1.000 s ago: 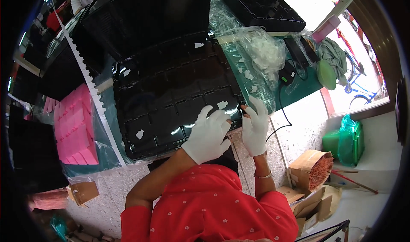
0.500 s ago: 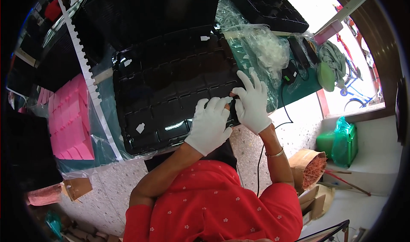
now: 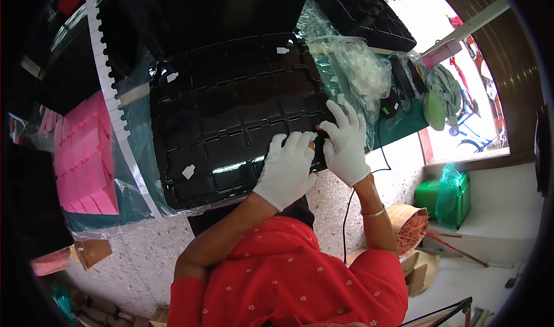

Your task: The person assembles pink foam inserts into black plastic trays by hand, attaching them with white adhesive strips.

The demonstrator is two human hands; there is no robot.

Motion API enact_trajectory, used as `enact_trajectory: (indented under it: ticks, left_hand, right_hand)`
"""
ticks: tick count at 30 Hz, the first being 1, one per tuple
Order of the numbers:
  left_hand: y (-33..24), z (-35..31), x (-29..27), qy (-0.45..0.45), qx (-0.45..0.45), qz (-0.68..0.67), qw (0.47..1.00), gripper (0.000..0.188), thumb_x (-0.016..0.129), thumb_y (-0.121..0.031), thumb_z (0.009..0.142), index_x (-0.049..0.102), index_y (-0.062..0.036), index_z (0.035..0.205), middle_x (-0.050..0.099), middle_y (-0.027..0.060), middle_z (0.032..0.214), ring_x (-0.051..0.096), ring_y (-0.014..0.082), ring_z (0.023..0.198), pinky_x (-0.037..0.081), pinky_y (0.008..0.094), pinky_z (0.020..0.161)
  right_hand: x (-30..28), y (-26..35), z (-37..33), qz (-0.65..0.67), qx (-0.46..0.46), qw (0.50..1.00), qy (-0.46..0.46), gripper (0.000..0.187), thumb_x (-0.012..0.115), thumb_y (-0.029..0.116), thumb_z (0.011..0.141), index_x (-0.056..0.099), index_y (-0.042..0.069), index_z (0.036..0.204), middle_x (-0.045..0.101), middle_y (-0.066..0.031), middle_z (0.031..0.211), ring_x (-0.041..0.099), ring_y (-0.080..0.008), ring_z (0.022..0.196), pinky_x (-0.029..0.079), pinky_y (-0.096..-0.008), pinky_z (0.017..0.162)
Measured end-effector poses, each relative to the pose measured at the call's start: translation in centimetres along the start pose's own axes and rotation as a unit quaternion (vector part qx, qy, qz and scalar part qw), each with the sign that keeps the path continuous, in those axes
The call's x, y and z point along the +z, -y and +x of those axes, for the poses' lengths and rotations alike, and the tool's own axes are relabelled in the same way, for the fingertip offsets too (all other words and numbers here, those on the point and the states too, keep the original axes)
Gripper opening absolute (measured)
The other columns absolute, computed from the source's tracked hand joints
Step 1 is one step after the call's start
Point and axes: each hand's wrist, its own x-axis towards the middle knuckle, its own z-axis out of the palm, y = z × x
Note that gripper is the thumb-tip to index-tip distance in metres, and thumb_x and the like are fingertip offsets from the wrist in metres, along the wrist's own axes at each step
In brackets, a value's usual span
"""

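Observation:
A large black plastic tray (image 3: 234, 145) with shallow compartments lies on the bench before me. Small white tag-shaped pieces sit on it: a front-left tag (image 3: 188, 172), a back-left tag (image 3: 172, 77) and a back-right tag (image 3: 283, 50). My left hand (image 3: 287, 168), in a white glove with a bare fingertip, rests over the tray's front-right part, fingers forward and thumb apart. A pale bit shows by its fingertips; I cannot tell what it is. My right hand (image 3: 347, 148), gloved likewise, has its fingers spread at the tray's right edge, index fingertip touching there.
Stacked pink pieces (image 3: 86, 154) lie left, beyond a white notched strip (image 3: 109, 79). A tall black panel (image 3: 219, 9) stands behind the tray. Crumpled clear plastic (image 3: 360, 67), another black tray (image 3: 366, 15) and a black cable (image 3: 346, 211) are to the right.
The view has shifted slightly. Both hands stay at the tray's right edge, with only small finger movement over the pale bit between them.

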Motion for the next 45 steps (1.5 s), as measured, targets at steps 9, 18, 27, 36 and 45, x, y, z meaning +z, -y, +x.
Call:
enact_trajectory:
  ticks: [9, 18, 27, 36, 45]
  left_hand:
    - [0.0, 0.2, 0.2, 0.012, 0.007, 0.040, 0.999, 0.050, 0.070, -0.037, 0.074, 0.064, -0.0003, 0.107, 0.052, 0.0090, 0.121, 0.045, 0.0226, 0.114, 0.034, 0.0399, 0.099]
    - [0.1, 0.4, 0.2, -0.016, 0.009, 0.048, 0.999, 0.049, 0.070, -0.037, 0.074, 0.064, -0.0025, 0.108, 0.055, 0.0070, 0.114, 0.048, 0.0219, 0.110, 0.036, 0.0384, 0.095]
    - [2.2, 4.6, -0.5, 0.056, 0.013, 0.071, 0.996, 0.024, 0.062, -0.013, 0.079, 0.066, -0.0089, 0.101, 0.059, 0.0086, 0.094, 0.060, 0.0280, 0.086, 0.049, 0.0429, 0.069]
    - [2.0, 5.6, -1.2, 0.108, -0.030, 0.020, 0.993, 0.016, 0.062, -0.015, 0.082, 0.066, -0.0083, 0.095, 0.060, 0.0108, 0.100, 0.061, 0.0308, 0.091, 0.049, 0.0444, 0.078]
    - [2.2, 4.6, -0.9, 0.080, -0.019, 0.020, 0.996, 0.018, 0.064, -0.014, 0.079, 0.065, -0.0059, 0.096, 0.060, 0.0111, 0.104, 0.059, 0.0318, 0.095, 0.048, 0.0443, 0.080]
  right_hand:
    - [0.7, -1.1, -0.2, 0.039, -0.001, 0.998, 0.047, 0.017, 0.058, 0.003, 0.072, 0.068, 0.007, 0.084, 0.046, -0.0155, 0.142, 0.036, -0.0438, 0.131, 0.026, -0.0559, 0.107]
    - [1.9, -1.7, -1.0, 0.170, 0.037, 0.985, -0.014, 0.019, 0.055, -0.001, 0.076, 0.065, 0.004, 0.091, 0.046, -0.0204, 0.142, 0.039, -0.0442, 0.130, 0.028, -0.0509, 0.110]
    - [2.6, -0.4, -3.5, 0.169, 0.121, 0.973, -0.100, 0.021, 0.061, -0.002, 0.075, 0.063, 0.004, 0.095, 0.047, -0.0212, 0.139, 0.039, -0.0436, 0.131, 0.029, -0.0482, 0.111]
    - [3.0, -0.6, -3.5, 0.180, 0.131, 0.967, -0.126, 0.023, 0.064, 0.002, 0.074, 0.065, 0.007, 0.097, 0.049, -0.0193, 0.137, 0.041, -0.0433, 0.128, 0.033, -0.0493, 0.107]
    - [1.6, 0.3, -1.6, 0.086, 0.084, 0.990, -0.070, 0.019, 0.062, 0.009, 0.073, 0.071, 0.012, 0.089, 0.050, -0.0159, 0.137, 0.039, -0.0441, 0.127, 0.028, -0.0554, 0.105]
